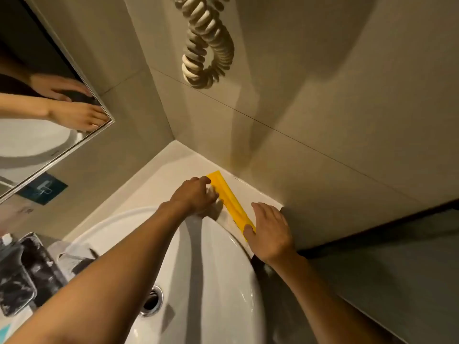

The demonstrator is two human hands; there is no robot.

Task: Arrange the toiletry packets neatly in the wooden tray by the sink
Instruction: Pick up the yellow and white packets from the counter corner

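Note:
A long yellow packet (229, 199) lies flat on the white counter (171, 170), along the foot of the tiled wall behind the sink. My left hand (196, 194) reaches over the basin, its fingers curled against the packet's far half; something whitish and blurred shows under the fingertips. My right hand (269, 229) lies at the packet's near end with its fingers spread flat and the thumb resting on the yellow end. No wooden tray is in view.
The white basin (218, 269) with its drain (152, 300) fills the lower middle. A dark marbled tray (22, 271) with wrapped items stands at the left. A mirror (49, 108) hangs upper left, and a coiled cord (211, 53) hangs on the wall above.

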